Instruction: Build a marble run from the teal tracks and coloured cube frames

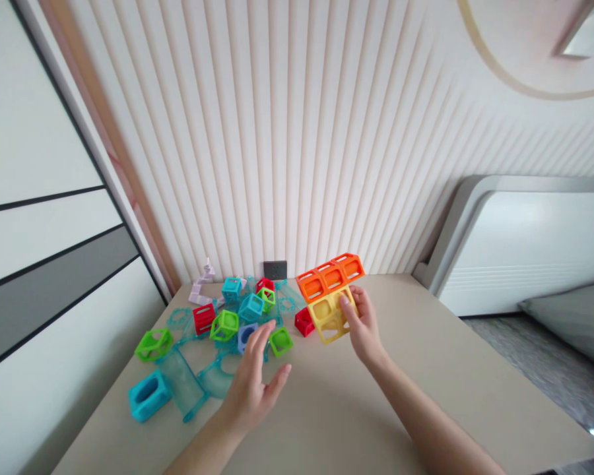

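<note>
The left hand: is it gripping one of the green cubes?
No. The left hand hovers open, fingers spread, just short of a green cube, holding nothing.

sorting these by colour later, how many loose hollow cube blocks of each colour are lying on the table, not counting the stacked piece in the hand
Green hollow plastic cube blocks: 4
Blue hollow plastic cube blocks: 4, one half hidden by the left hand
Red hollow plastic cube blocks: 3
Total: 11

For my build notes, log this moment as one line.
right hand: holds yellow-and-orange open-frame plastic cube stack | left hand: open, over green plastic cube | surface: beige table
</note>
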`<state>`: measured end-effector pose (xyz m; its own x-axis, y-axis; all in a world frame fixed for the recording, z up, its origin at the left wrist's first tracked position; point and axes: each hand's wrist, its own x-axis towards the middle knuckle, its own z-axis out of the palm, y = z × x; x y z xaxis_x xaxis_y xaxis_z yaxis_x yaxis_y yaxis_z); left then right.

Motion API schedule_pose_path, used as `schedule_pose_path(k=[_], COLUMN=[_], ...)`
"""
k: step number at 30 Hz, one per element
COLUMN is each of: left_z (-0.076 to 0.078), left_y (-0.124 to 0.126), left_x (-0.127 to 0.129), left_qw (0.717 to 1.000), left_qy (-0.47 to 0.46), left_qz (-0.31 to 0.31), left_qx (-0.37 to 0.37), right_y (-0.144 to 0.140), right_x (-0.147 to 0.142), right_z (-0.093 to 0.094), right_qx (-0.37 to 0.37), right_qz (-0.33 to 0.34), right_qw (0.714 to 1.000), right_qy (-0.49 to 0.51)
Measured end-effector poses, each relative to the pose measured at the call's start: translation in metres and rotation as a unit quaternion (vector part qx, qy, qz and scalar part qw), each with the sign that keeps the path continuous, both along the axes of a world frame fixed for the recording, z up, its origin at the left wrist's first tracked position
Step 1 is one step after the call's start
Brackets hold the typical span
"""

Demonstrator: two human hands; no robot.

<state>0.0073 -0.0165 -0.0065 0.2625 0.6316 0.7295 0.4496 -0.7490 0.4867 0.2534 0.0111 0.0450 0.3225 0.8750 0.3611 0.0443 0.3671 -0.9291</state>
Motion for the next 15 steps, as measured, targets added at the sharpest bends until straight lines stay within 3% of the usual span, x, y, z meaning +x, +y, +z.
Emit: schedule_pose_path(k=[5,8,11,15], left_z=[0.009,0.009,0.008,0.014], left_y=[-0.001,-0.003,-0.005,-0.006], left_x=[0.003,0.002,0.002,0.004], left_qw=[0.967,0.959,0.962,0.966], left_qy=[-0.21,-0.233,-0.22,-0.201], left_qz=[-0.052,-0.009,0.024,0.026], left_qx=[-0.138,-0.162,-0.159,-0.159], right_y=[-0.036,-0.051,-0.056,-0.053], right_x=[-0.079,-0.098,-0.104,-0.104], right_z=[-0.004,-0.008,-0.012,-0.019], right_qx=[0.015,0.007,-0.013,-0.037], right_qz=[0.148,0.188,0.189,0.138], right_qw=[0.987,0.982,0.982,0.988], right_qy=[0.067,0.014,-0.007,0.051])
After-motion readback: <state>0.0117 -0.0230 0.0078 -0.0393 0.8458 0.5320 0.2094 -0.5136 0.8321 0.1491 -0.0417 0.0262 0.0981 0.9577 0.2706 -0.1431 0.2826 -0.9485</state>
